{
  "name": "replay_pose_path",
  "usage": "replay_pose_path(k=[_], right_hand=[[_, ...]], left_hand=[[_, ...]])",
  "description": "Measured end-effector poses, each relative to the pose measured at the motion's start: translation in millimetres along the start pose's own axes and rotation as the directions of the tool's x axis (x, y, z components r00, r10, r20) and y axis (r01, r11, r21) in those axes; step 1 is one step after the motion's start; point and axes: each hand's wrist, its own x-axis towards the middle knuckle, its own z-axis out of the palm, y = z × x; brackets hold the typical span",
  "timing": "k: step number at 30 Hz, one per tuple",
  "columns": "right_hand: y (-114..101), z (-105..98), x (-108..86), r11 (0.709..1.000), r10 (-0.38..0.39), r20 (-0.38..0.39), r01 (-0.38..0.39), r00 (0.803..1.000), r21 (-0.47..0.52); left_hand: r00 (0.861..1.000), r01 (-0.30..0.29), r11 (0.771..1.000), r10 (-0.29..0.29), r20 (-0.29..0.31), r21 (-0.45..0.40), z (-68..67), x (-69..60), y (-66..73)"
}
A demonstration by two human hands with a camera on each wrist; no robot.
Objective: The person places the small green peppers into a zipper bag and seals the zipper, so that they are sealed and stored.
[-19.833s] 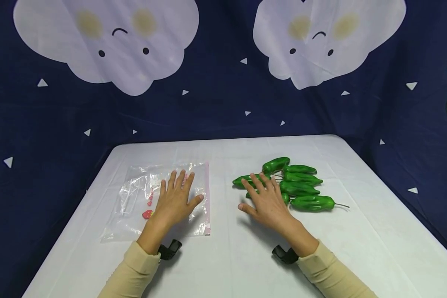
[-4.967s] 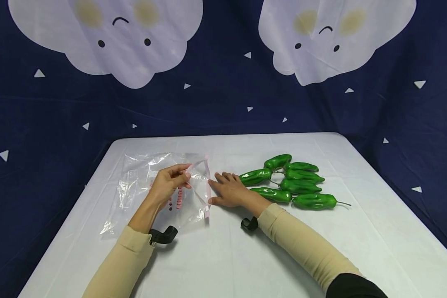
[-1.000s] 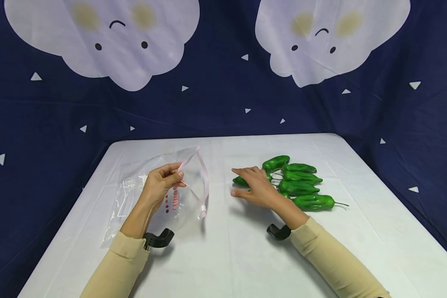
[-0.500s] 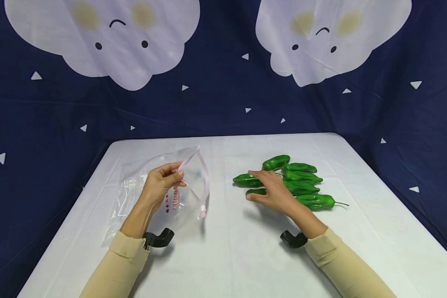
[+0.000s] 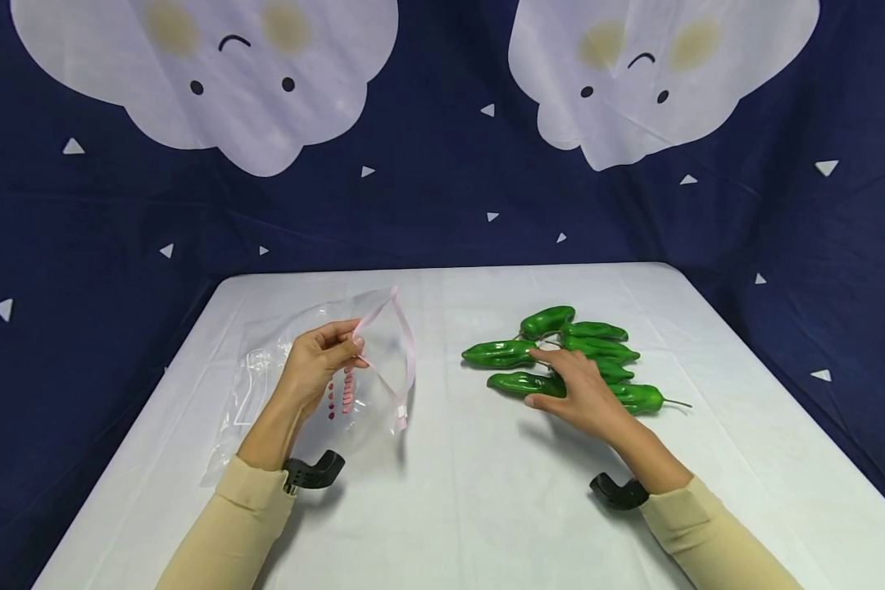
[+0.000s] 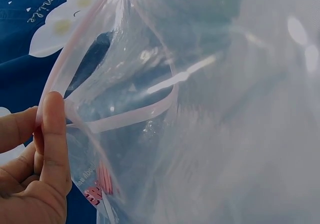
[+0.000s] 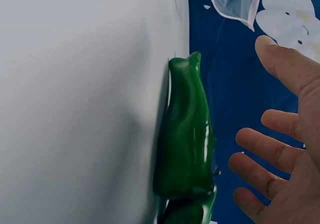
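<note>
With thumb and fingers my left hand point(image 5: 320, 360) pinches the pink-edged rim of a clear zip bag point(image 5: 295, 426). The bag's mouth gapes toward the right, and its slider hangs at the lower corner. In the left wrist view the thumb presses the bag's rim point(image 6: 47, 84) against the fingers. My right hand point(image 5: 586, 393) hovers over the green peppers, fingers spread and holding nothing. A green pepper point(image 5: 516, 383) lies just left of its thumb. In the right wrist view a pepper point(image 7: 185, 129) lies apart from the fingers. The hand hides part of the pile.
Several more green peppers lie around the right hand, among them one at the left point(image 5: 497, 354), one at the back point(image 5: 548, 322) and one at the right point(image 5: 637, 399). A white cloth covers the table point(image 5: 442, 524). Behind it hangs a dark blue curtain point(image 5: 442, 221) with clouds.
Over the last second my right hand has moved rightward over the peppers, uncovering two at the left. My left hand keeps its pinch; the bag, flat at first, now stands with its mouth apart.
</note>
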Motion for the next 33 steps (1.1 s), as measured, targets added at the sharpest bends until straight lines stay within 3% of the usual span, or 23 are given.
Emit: replay_pose_path(k=[11,25,33], right_hand=[[13,0,-8.7,0.999,0.042,-0.027,-0.041,0.999,0.014],[24,2,-15.1,0.996,0.048,-0.082,-0.054,0.996,-0.073],[26,2,-15.8,0.994,0.083,-0.063,-0.087,0.995,-0.072]], left_hand=[[1.000,-0.003,1.000,0.003,0.001,-0.003,0.3,-1.1,0.8],[1.000,-0.018,1.000,0.018,0.003,-0.016,-0.1,-2.0,3.2],[1.000,-0.013,1.000,0.013,0.008,-0.017,0.3,-2.7,5.0]])
